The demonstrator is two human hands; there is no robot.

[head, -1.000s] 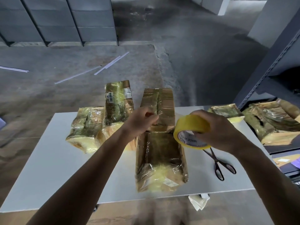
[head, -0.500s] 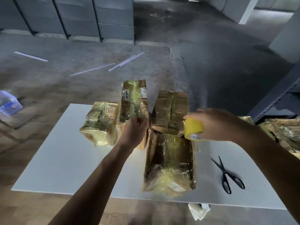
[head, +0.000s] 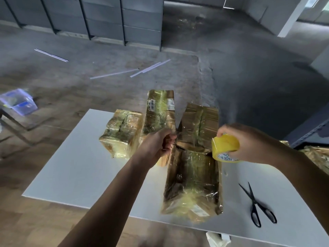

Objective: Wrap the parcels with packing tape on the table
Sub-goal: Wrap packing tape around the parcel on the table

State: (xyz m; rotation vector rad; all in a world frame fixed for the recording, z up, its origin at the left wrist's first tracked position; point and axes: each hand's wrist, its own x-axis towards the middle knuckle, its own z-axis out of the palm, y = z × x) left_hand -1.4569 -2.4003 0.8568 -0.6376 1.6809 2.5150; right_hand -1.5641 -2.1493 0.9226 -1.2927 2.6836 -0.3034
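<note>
Several tape-wrapped brown parcels sit on the white table [head: 76,168]. The nearest parcel [head: 194,182] lies lengthwise at the front edge, with another parcel [head: 199,125] behind it, a tall one [head: 160,107] at the back and a low one [head: 122,134] to the left. My right hand [head: 249,143] grips the yellow roll of packing tape [head: 224,148] above the near parcel's far right corner. My left hand [head: 158,143] pinches the tape's loose end at that parcel's far left corner. A clear strip of tape stretches between the two hands.
Black scissors [head: 256,205] lie on the table to the right of the near parcel. More wrapped parcels [head: 315,155] rest on a shelf at the right edge. A clear plastic bin [head: 18,102] stands on a frame at the left. Thin white strips lie on the concrete floor.
My left hand has drawn the tape end leftward, away from the roll. My right hand has carried the roll up over the near parcel's far right corner. The view shifted left.
</note>
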